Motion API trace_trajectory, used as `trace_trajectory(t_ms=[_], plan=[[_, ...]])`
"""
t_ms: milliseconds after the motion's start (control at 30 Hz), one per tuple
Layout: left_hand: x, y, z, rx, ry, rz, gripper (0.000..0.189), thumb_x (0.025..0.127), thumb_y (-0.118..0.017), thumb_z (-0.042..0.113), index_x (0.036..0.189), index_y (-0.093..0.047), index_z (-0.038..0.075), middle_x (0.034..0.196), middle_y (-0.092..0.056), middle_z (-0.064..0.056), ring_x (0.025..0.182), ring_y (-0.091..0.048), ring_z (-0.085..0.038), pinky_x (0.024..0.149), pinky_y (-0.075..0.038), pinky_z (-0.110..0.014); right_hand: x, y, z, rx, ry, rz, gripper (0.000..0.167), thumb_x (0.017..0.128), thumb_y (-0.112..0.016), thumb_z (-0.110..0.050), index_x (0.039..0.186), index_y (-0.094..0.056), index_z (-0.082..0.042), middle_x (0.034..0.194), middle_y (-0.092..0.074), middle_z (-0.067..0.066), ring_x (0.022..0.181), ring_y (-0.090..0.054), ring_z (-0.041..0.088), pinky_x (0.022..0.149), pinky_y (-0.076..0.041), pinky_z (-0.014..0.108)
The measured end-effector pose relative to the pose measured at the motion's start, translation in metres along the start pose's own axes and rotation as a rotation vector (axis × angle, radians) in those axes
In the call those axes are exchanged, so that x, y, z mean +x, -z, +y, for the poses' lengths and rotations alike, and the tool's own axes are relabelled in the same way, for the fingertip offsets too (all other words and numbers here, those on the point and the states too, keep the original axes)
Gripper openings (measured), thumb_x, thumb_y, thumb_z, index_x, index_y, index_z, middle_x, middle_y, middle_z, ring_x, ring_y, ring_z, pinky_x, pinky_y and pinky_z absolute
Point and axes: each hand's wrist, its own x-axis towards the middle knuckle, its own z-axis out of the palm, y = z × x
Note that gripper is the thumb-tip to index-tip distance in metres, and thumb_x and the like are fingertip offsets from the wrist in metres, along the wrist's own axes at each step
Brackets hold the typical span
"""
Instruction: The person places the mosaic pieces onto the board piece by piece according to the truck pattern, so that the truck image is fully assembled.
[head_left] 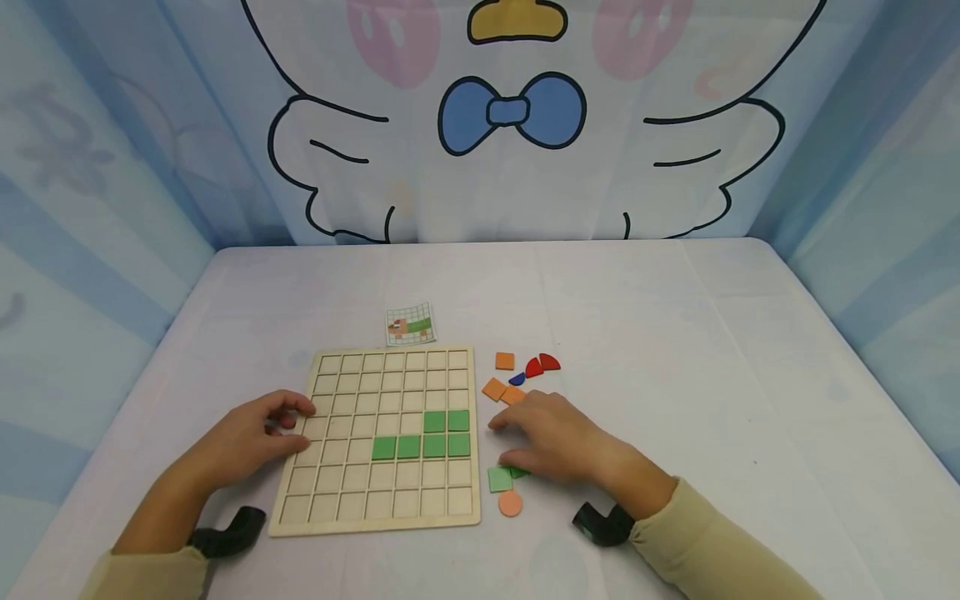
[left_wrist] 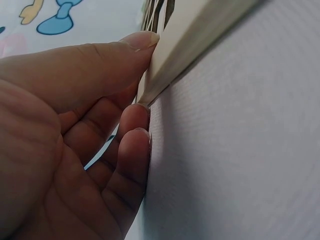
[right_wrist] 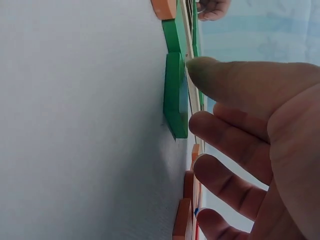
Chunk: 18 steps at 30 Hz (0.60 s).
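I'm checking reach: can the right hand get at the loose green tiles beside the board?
Probably yes: the right hand looks empty, close beside the loose green tiles, with no other piece visible in between.

From my end I see a pale surface [head_left: 675,325], a curtain [head_left: 247,192] behind it printed with a cartoon figure [head_left: 517,187] in a blue bow tie [head_left: 508,111], and blue-and-white drapes [head_left: 90,275] along both sides.

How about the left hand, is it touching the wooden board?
Touching: the left wrist view shows the left hand, thumb tip against the edge of the wooden board.
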Motion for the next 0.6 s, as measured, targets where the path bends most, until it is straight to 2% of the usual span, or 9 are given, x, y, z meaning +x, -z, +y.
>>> trace_trajectory(t_ms=[200,600], plan=[[-0.0001,0.0,0.0007,0.004,0.004,-0.004,0.041,0.087,-0.076,0.02,0.122,-0.06,0.005,0.104,-0.056,-0.008,0.09,-0.052,-0.024,0.078,-0.043,-0.041,-0.0026,-0.0018,-0.0018,0.006,0.034,-0.025,0.041,0.084,-0.079,-0.029,0.119,-0.072,-0.008,0.113,-0.07,-0.003,0.105,-0.059,0.017,0.094,-0.043,0.038],[0.0,-0.0001,-0.0001,-0.003,0.005,-0.01,0.042,0.088,-0.077,0.02,0.124,-0.06,0.004,0.105,-0.056,-0.008,0.091,-0.052,-0.023,0.078,-0.043,-0.041,-0.0048,-0.0025,-0.0059,0.003,0.055,-0.023,0.044,0.082,-0.08,-0.029,0.119,-0.071,-0.008,0.114,-0.07,-0.003,0.102,-0.057,0.015,0.088,-0.044,0.033]])
